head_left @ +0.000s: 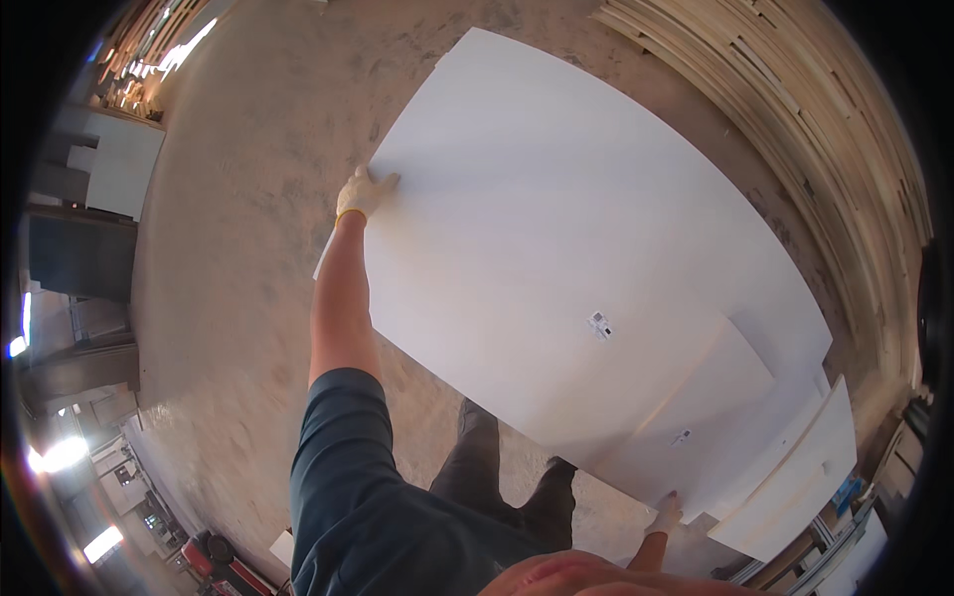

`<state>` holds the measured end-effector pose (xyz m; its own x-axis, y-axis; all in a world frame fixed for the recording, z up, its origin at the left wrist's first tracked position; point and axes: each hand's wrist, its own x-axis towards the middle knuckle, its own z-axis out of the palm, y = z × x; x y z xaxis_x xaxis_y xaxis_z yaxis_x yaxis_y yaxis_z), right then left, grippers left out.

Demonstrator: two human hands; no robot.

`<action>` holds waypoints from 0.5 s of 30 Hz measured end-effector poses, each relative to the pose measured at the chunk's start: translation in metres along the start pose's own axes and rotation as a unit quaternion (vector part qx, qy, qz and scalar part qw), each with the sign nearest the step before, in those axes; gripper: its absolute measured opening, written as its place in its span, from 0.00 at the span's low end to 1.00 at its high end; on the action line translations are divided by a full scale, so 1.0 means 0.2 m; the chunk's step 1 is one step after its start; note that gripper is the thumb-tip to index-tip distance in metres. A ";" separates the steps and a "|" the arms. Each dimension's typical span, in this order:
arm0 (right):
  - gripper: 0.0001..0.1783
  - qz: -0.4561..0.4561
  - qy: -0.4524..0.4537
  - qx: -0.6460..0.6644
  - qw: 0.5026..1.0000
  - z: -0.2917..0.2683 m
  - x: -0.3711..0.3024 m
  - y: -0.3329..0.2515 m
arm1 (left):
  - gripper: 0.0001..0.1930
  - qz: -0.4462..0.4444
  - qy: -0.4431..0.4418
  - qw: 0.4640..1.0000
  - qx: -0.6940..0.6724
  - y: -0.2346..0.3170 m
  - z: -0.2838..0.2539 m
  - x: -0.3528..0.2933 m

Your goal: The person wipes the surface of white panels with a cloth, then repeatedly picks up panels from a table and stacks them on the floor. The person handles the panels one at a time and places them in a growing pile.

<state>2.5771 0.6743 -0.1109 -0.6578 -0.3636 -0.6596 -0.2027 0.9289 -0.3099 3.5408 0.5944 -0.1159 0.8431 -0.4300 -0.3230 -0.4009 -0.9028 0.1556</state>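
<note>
A large white panel (517, 219) with a small label lies tilted in front of me. My left hand (365, 191), in a pale glove with a yellow cuff, grips its left edge, fingers bent over the top face. More white sheet (715, 397) with a second label shows toward the right; whether it is a separate panel I cannot tell. My right hand (664, 512), also gloved, holds the near edge beside that second label, its fingertips on the surface and its thumb hidden.
Long stacked boards (795, 129) line the far right. A separate white panel (795, 477) lies at the near right by metal rails. Dark and grey panels (81, 253) stand along the left, a red machine (224, 566) at the lower left. The floor (238, 248) is dusty brown.
</note>
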 end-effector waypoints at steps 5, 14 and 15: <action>0.47 0.134 -0.106 0.219 0.961 0.01 0.03 0.09 | 0.45 0.051 -0.030 0.992 -0.113 -0.06 0.07 0.19; 0.28 0.062 0.003 0.390 0.919 0.07 0.03 0.17 | 0.41 0.091 -0.101 0.987 -0.080 0.06 0.08 0.24; 0.27 0.066 0.028 0.373 0.925 0.07 0.01 0.14 | 0.42 0.110 -0.075 0.990 -0.056 0.06 0.08 0.24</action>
<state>2.5795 0.6995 -0.1304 -0.6816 -0.2263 -0.6958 0.4256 0.6508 -0.6287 3.5707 0.5628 -0.1438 0.6747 -0.6184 -0.4029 -0.5187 -0.7856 0.3373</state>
